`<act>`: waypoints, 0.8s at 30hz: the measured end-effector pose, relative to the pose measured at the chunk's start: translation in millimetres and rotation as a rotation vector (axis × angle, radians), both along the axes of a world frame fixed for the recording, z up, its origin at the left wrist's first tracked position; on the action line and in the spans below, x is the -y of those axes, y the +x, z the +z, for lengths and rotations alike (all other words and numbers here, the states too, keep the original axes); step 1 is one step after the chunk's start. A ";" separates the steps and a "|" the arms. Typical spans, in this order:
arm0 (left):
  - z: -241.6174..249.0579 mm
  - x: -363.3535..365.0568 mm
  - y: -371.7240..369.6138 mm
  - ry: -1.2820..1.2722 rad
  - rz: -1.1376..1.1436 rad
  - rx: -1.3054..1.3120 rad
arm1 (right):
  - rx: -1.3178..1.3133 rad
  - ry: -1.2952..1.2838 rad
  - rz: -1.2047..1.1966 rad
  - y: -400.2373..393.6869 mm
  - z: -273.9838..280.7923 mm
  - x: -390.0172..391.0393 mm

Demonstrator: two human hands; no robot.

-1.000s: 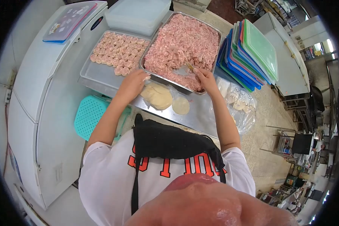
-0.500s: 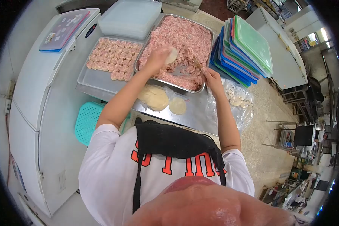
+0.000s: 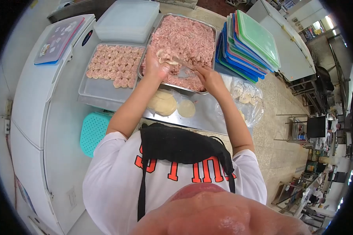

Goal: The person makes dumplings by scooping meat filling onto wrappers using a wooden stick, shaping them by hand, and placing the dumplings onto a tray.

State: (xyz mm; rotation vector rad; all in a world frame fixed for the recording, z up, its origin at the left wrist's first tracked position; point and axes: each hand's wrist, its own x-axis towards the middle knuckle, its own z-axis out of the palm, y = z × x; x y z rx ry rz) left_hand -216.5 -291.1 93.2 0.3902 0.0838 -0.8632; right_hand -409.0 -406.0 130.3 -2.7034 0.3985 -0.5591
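Over the left part of a metal tray (image 3: 212, 29) of pink minced meat (image 3: 184, 33), my left hand (image 3: 156, 67) holds a round dough wrapper (image 3: 169, 61) with some meat on it. My right hand (image 3: 208, 78) grips a flat spreading tool (image 3: 183, 62), whose end reaches to the wrapper. A stack of pale wrappers (image 3: 163, 103) and one single wrapper (image 3: 186, 108) lie on the metal surface in front of the tray. Rows of filled dumplings (image 3: 114, 64) sit in a shallow tray (image 3: 102, 88) on the left.
Clear plastic containers (image 3: 125, 19) stand at the back left. Stacked coloured lids (image 3: 259, 39) are right of the meat. Wrappers in a plastic bag (image 3: 245, 96) lie at the right. A turquoise basket (image 3: 93, 133) is below the table edge, beside a white fridge (image 3: 62, 129).
My left hand has turned palm up, and the wrapper now has meat on it. My right hand has moved left with the tool, from the meat to the wrapper.
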 end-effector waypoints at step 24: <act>33.1 -31.4 -10.0 -0.006 -0.315 0.604 | 0.042 0.374 0.000 -28.9 40.0 0.3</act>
